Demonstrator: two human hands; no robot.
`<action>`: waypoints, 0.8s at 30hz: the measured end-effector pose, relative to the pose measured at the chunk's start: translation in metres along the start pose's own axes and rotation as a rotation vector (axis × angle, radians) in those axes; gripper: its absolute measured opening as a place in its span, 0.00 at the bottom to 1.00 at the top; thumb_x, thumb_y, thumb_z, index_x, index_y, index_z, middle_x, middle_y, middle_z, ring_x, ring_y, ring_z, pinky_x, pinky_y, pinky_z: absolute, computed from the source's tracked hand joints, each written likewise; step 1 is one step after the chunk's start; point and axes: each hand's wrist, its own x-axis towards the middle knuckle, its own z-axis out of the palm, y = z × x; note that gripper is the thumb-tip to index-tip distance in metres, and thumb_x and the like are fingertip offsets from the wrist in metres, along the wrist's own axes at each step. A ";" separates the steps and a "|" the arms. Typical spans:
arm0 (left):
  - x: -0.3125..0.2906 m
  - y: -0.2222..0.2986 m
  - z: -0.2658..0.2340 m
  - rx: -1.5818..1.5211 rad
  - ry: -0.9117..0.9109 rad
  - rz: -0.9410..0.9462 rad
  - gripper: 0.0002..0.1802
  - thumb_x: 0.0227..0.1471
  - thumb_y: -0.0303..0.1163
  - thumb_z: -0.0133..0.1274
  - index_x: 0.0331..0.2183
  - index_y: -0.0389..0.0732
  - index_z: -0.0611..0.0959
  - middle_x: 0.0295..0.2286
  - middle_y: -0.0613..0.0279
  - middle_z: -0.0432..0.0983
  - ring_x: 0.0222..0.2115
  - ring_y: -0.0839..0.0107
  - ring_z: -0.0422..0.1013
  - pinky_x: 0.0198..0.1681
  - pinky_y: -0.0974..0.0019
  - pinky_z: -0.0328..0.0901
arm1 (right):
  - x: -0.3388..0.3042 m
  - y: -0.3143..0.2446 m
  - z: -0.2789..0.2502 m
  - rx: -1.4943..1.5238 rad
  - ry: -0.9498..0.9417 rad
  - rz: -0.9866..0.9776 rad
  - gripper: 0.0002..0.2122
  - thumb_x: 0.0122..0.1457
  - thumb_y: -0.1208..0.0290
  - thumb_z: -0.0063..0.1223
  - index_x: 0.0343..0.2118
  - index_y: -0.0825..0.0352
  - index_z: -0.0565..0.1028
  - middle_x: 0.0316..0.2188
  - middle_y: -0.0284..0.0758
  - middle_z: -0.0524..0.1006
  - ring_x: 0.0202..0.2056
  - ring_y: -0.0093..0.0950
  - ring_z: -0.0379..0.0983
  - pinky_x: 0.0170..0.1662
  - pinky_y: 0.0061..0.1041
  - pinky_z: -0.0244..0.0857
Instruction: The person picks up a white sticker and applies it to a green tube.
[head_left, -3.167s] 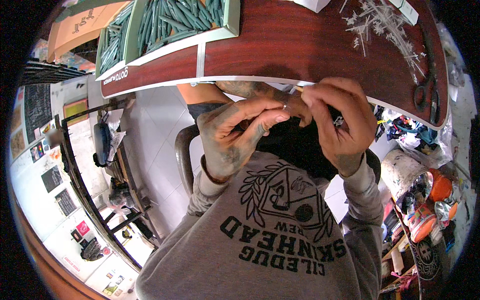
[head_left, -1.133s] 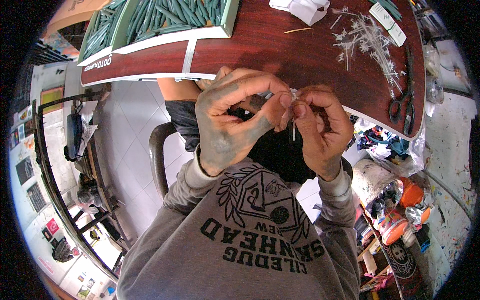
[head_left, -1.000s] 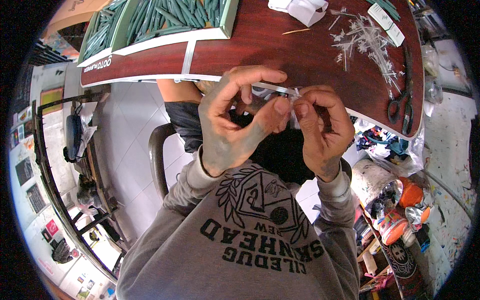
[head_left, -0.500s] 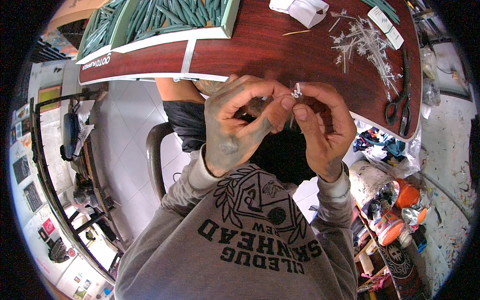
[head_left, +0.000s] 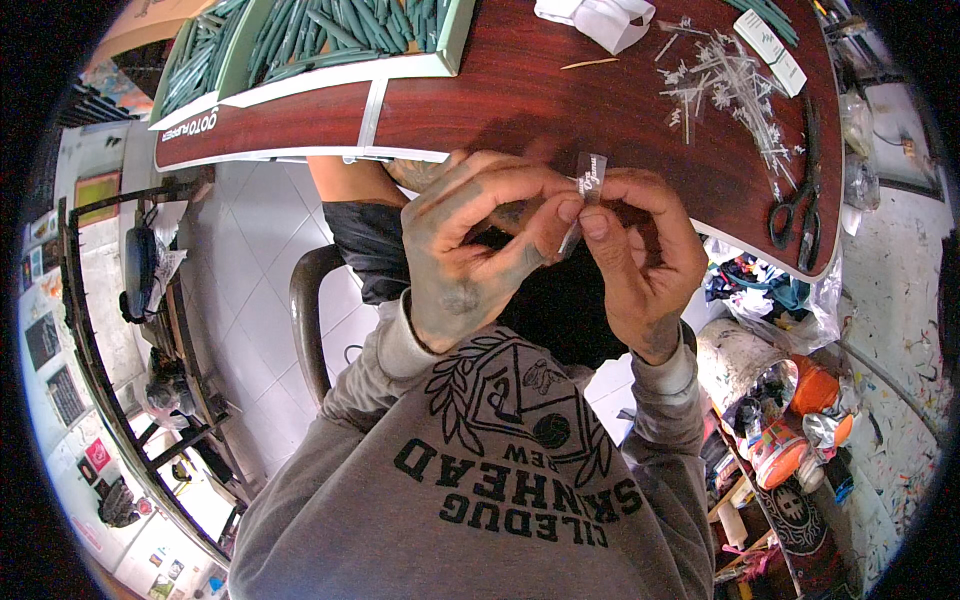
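Note:
A small clear film label with white print (head_left: 592, 172) stands up between my fingertips, close to the table's near edge. My left hand (head_left: 460, 255) is closed, its thumb and index finger pinching near the label's lower left. From the other side my right hand (head_left: 650, 255) is also closed, thumb and index finger pinching the label's lower right. A pale narrow piece (head_left: 570, 238) shows below the thumbs; I cannot tell whether it belongs to the label. My remaining fingers are curled and partly hidden.
On the dark red table (head_left: 480, 105), a tray (head_left: 340, 88) of green sticks stands far left. A thin wooden stick (head_left: 589, 63) and folded white paper (head_left: 610, 22) lie at the back. Clear strips (head_left: 730, 90), a white box (head_left: 770, 52) and black scissors (head_left: 797, 215) are at right.
The label now stands higher and shows more above my fingertips. Both hands have shifted slightly left, and the fingers still pinch.

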 end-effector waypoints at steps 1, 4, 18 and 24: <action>0.000 0.000 0.000 0.012 0.012 0.015 0.09 0.45 0.31 0.66 0.32 0.42 0.85 0.30 0.64 0.81 0.27 0.70 0.74 0.33 0.69 0.63 | 0.000 -0.001 0.000 -0.013 0.001 0.004 0.08 0.58 0.78 0.61 0.40 0.71 0.76 0.38 0.37 0.77 0.35 0.21 0.74 0.37 0.20 0.68; 0.003 0.003 -0.001 0.126 -0.007 0.064 0.09 0.45 0.31 0.66 0.31 0.42 0.86 0.31 0.65 0.81 0.27 0.71 0.74 0.32 0.69 0.63 | 0.000 -0.002 -0.001 -0.024 0.011 0.000 0.08 0.58 0.79 0.60 0.40 0.72 0.76 0.38 0.39 0.77 0.35 0.22 0.74 0.38 0.20 0.68; 0.027 0.004 -0.006 -0.083 0.012 0.018 0.13 0.40 0.34 0.69 0.31 0.43 0.86 0.28 0.66 0.81 0.26 0.75 0.72 0.31 0.71 0.61 | -0.002 0.002 -0.003 -0.001 0.012 -0.028 0.07 0.58 0.82 0.57 0.40 0.74 0.75 0.36 0.39 0.77 0.32 0.22 0.74 0.34 0.18 0.69; 0.029 0.000 -0.008 0.073 -0.062 0.150 0.09 0.39 0.32 0.69 0.27 0.46 0.87 0.27 0.69 0.81 0.24 0.76 0.72 0.28 0.71 0.58 | -0.001 0.005 -0.005 -0.001 0.008 -0.029 0.06 0.59 0.79 0.57 0.38 0.72 0.74 0.34 0.37 0.77 0.30 0.19 0.73 0.31 0.18 0.67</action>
